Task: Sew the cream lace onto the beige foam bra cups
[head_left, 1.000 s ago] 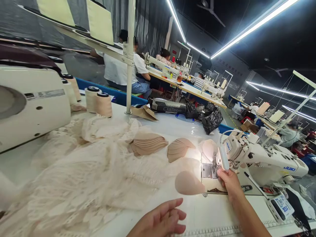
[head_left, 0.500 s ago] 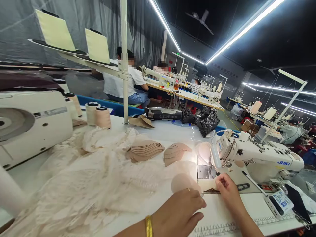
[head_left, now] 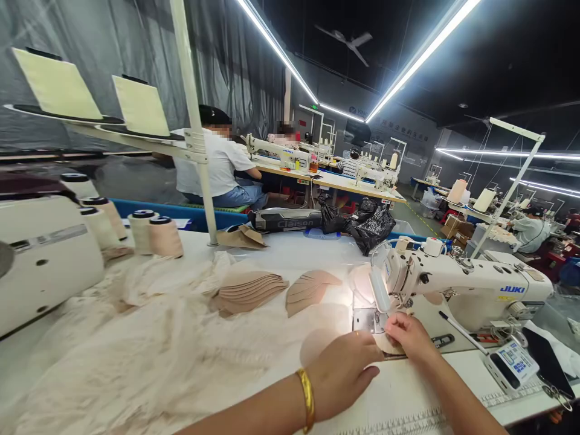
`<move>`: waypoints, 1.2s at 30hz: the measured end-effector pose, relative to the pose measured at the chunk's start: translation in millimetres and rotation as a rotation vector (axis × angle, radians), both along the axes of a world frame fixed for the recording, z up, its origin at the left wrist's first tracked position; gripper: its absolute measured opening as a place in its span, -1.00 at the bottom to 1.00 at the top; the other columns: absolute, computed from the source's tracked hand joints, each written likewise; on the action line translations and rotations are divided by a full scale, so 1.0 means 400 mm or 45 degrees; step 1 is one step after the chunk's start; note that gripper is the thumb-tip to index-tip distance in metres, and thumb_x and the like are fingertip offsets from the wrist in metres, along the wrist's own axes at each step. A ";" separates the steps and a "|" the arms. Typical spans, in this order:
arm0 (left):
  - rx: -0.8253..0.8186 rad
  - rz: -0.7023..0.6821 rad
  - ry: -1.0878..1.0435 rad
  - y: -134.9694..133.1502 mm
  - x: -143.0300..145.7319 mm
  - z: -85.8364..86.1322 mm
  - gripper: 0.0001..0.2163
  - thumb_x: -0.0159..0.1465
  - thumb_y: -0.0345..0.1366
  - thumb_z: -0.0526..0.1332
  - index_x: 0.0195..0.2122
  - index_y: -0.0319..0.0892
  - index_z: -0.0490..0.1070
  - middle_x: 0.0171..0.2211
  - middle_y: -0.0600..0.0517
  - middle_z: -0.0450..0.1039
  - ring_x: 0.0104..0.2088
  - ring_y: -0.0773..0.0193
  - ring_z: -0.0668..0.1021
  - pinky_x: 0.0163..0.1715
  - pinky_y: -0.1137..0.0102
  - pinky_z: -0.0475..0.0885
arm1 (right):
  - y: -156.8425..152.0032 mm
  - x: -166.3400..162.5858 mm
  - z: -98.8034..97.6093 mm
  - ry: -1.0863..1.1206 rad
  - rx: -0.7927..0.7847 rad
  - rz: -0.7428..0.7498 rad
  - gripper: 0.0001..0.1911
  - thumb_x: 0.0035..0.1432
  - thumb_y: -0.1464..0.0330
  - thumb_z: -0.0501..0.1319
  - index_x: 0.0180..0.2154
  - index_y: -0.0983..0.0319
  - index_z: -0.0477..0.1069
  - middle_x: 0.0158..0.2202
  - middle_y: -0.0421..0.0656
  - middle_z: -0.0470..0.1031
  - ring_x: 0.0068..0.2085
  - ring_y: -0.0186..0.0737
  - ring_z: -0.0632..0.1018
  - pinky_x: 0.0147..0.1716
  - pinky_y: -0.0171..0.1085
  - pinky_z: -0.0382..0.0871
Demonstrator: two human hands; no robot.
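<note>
My left hand (head_left: 345, 376), with a gold bangle on its wrist, lies in front of the sewing machine (head_left: 475, 279). Its fingers are stretched out and the thumb stands apart. A round beige fabric piece (head_left: 313, 345) lies beside it, partly covered by the hand. Close to the presser foot, my right hand (head_left: 410, 339) has thumb and fingers pinched together; what is between them is too small to make out. The metal needle plate (head_left: 362, 320) shows lit just beyond my fingers. Beige material with a dark edge is partly visible under the hands.
Layered beige cup pieces (head_left: 254, 291) and a smaller stack (head_left: 312, 291) lie left of the machine. Pale ruffled fabric (head_left: 136, 344) covers the table's left side. Thread cones (head_left: 165, 237) stand behind it. Thread snips (head_left: 443, 341), a digital device (head_left: 512, 364) and a printed ruler (head_left: 408, 423) lie right and front.
The view has turned a little to the right. My right hand has come closer to the presser foot, and its fingers remain pinched. My left hand has moved slightly towards the machine.
</note>
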State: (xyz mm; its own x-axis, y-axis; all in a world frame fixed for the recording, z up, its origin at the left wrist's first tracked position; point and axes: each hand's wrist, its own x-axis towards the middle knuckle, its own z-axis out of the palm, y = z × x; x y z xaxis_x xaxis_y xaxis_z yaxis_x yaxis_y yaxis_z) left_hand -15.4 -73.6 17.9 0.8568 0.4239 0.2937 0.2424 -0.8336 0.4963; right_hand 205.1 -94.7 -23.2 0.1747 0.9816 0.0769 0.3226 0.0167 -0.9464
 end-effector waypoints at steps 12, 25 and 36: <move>0.067 -0.370 -0.169 0.055 0.068 -0.008 -0.80 0.43 -0.31 0.09 -0.29 -0.11 0.47 -0.33 -0.02 0.53 -0.27 0.15 0.51 -0.18 0.32 0.37 | -0.267 0.055 0.043 -0.279 0.094 0.352 -0.69 0.35 0.10 0.24 -0.35 0.12 0.58 -0.36 -0.16 0.52 -0.29 -0.10 0.52 -0.25 -0.20 0.32; 0.071 0.104 -0.103 0.093 0.086 -0.080 -0.80 0.24 -0.55 0.10 -0.48 -0.15 0.27 -0.46 0.08 0.37 -0.43 0.27 0.39 -0.39 0.41 0.27 | -0.206 0.165 -0.004 -1.231 0.089 -0.280 -0.66 0.44 0.44 -0.11 -0.17 0.24 0.43 -0.29 0.00 0.57 -0.24 0.00 0.57 -0.20 -0.09 0.41; -0.070 0.103 -0.067 0.084 0.088 -0.066 -0.84 0.28 -0.49 0.13 -0.42 -0.15 0.34 -0.45 0.08 0.37 -0.38 0.24 0.41 -0.33 0.39 0.27 | -0.178 -0.059 0.025 -1.405 -0.048 -0.195 -0.80 0.43 0.27 0.14 -0.30 0.16 0.35 -0.38 -0.17 0.58 -0.39 -0.16 0.57 -0.44 -0.28 0.07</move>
State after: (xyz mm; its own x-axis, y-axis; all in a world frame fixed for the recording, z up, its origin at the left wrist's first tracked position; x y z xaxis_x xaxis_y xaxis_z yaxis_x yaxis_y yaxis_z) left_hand 19.6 -40.1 -8.3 0.8031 0.5080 0.3113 0.2805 -0.7834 0.5547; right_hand 181.4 -166.1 -13.2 0.1483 0.9605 0.2353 0.9833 -0.1178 -0.1388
